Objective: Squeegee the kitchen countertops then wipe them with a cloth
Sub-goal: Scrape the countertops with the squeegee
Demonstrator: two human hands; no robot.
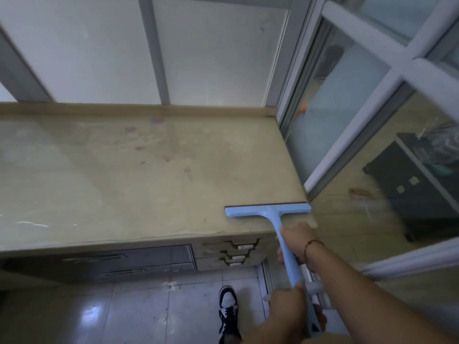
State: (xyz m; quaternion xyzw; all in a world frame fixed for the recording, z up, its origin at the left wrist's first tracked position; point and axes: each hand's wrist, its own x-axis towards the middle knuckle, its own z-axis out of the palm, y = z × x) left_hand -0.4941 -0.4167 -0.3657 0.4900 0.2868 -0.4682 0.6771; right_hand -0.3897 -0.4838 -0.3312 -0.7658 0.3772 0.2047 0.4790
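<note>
Item: one pale-blue squeegee (269,211), T-shaped, blade head lying flat on the beige bench (124,182) at its near right corner, the dark rubber edge facing the window side and running parallel to the bench's front lip. Handle: long axis slanting from the head down and toward the person, off the bench edge and over the floor. Grip, upper: right hand (296,240), fingers wrapped round the handle just below the head (a thin red cord at the wrist). Grip, lower: left hand (288,305), curled round the tail end of the handle, close to the body. Both are clamped on the tool; neither hangs loose. The right hand is the nearer to the blade and, by my reckoning, does the steering while the left does the pulling. Bench surface: streaked, with faint reddish marks around the middle and a pale wet line near the left front edge, all lying left of and beyond the blade. Any coming stroke turns on that: the uncleaned stretch sits to the left of the head, so the blade must travel that way or be drawn straight off the front lip. Also present: drawers with brass pulls (231,252) under the bench, a black-and-white shoe (227,311) on tiled floor, a sliding window frame (330,155) at right. No cloth in view.
</note>
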